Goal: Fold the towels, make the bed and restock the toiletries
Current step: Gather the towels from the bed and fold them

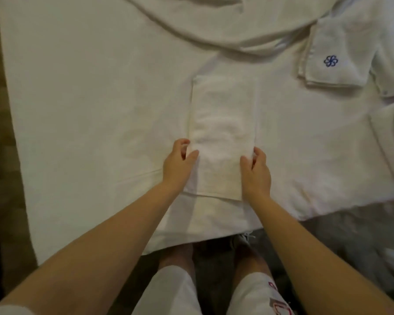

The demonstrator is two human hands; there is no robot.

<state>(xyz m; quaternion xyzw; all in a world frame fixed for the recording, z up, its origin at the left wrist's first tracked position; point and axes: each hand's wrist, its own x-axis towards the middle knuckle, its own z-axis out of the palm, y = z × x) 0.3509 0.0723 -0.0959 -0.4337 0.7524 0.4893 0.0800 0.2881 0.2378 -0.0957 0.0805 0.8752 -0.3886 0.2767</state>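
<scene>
White terry on a white sheet: your folded towel point(222, 123) lies lengthwise mid-bed point(89, 87). Your left hand point(178, 164) and right hand point(256, 171) each pinch one long edge, fingers point(182, 142) curled, thumbs on top. A blue flower-like monogram, with no letters, marks a second folded towel point(334, 62) at upper right. A rumpled cover point(214, 30) runs off the top edge. The red print on your shorts point(257, 296) is cut off and unreadable.

- Dim, warm indoor light; yellowish cast over the white bed point(77, 87).
- Soft focus throughout, fabric texture mostly lost.
- Floor point(0, 144) at left edge dark, bottom of frame shadowed.
- Wide-angle bending towards the edges.
</scene>
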